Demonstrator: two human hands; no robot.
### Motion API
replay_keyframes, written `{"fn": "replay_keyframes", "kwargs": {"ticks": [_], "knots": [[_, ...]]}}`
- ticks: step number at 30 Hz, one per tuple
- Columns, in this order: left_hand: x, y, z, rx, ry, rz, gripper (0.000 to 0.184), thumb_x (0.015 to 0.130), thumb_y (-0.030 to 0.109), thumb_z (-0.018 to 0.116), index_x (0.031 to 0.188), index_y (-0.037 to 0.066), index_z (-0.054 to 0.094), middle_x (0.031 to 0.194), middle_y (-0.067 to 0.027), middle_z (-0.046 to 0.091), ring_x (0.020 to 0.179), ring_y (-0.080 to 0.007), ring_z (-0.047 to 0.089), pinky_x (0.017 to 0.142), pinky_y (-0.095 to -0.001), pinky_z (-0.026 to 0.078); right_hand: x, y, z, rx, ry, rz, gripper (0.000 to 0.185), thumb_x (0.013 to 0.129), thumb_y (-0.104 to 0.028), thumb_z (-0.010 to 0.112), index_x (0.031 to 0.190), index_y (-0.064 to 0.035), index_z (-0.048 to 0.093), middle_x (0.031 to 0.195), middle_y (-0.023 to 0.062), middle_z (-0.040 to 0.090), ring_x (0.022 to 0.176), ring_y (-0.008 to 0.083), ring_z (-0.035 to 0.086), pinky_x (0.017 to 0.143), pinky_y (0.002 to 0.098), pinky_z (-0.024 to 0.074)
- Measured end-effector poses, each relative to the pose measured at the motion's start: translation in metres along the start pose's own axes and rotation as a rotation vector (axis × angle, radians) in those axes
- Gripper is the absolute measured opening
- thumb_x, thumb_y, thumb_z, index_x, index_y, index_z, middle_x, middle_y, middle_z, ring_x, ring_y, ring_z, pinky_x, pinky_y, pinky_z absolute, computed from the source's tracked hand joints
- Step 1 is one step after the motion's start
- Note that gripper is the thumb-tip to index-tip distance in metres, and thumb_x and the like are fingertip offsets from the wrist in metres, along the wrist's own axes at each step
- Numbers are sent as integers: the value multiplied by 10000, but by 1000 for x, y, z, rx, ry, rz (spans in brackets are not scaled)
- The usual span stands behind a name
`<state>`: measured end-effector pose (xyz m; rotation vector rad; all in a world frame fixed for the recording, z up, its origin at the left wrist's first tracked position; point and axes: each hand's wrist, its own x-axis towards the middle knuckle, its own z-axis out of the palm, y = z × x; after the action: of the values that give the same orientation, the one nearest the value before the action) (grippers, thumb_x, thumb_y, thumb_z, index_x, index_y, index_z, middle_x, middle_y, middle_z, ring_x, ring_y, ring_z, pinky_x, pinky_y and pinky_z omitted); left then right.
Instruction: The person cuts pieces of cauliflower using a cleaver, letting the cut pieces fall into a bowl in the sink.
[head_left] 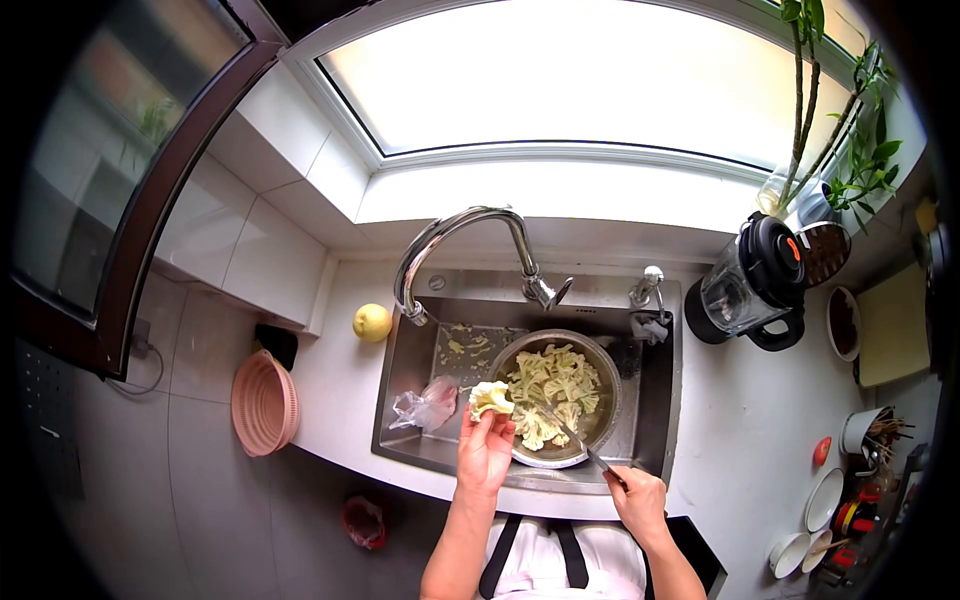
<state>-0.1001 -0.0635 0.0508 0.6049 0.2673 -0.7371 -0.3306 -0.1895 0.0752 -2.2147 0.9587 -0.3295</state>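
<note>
My left hand [485,450] is closed on a pale cauliflower floret [490,400], held up at the left side of a round metal bowl [612,400]. In my right hand [638,500] is a knife [592,452]; its handle is wrapped by my fingers and the blade points up and left over the bowl. Many cut cauliflower pieces [555,375] lie in the bowl, which stands in the steel sink [400,355]. The knife tip is close to the pieces, and I cannot tell whether it touches them.
A chrome faucet [440,232] arches over the sink. Left in the basin lies a crumpled plastic bag [425,405]. A yellow round fruit [372,322] and a pink basket [265,403] are to the left. A blender [745,285], bowls [790,553] and a red tomato piece [822,450] stand right.
</note>
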Motion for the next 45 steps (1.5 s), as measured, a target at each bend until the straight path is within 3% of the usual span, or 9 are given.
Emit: {"fn": "replay_keyframes", "kwargs": {"ticks": [11, 17, 26, 29, 38, 45], "knots": [[-2, 6, 1, 22, -74, -18, 303, 963, 21, 573, 1239, 145, 567, 1182, -42, 655, 1010, -185, 633, 798, -328, 515, -1, -3, 2, 15, 18, -38, 105, 838, -154, 748, 926, -98, 739, 717, 124, 675, 627, 310, 667, 559, 400, 511], [-4, 10, 15, -9, -161, -3, 413, 929, -13, 600, 1306, 135, 518, 1268, -93, 606, 1037, -175, 609, 823, -298, 495, 0, -4, 1, 55, 64, -88, 103, 831, -135, 758, 928, -104, 742, 673, 116, 644, 588, 301, 647, 523, 392, 488], [-2, 5, 25, 262, -94, 157, 529, 952, -27, 579, 1446, 73, 419, 1334, -98, 557, 1112, -205, 603, 1012, -346, 502, 2, -13, -6, 55, 103, -174, 121, 817, -122, 775, 931, -101, 742, 606, 89, 585, 509, 280, 603, 462, 372, 452], [-4, 1, 28, 355, -62, 208, 544, 952, -23, 587, 1457, 78, 414, 1302, -77, 568, 1113, -188, 597, 989, -332, 508, 3, -14, -5, 30, 126, -207, 118, 818, -122, 776, 928, -96, 740, 588, 80, 564, 483, 276, 585, 447, 375, 442], [-5, -11, 29, 571, 113, 441, 435, 906, -24, 662, 1282, 59, 460, 1177, -68, 575, 1055, -134, 576, 887, -280, 490, 9, -27, -5, -37, 106, -236, 132, 800, -64, 774, 927, -69, 740, 597, 90, 572, 492, 275, 576, 456, 365, 438], [-4, -16, 21, 660, 128, 499, 397, 886, -57, 651, 1208, 55, 448, 1107, -51, 547, 1019, -124, 559, 925, -275, 453, 12, -28, -5, -78, 98, -246, 118, 811, -90, 773, 923, -71, 738, 598, 87, 571, 486, 277, 575, 451, 371, 434]]}}
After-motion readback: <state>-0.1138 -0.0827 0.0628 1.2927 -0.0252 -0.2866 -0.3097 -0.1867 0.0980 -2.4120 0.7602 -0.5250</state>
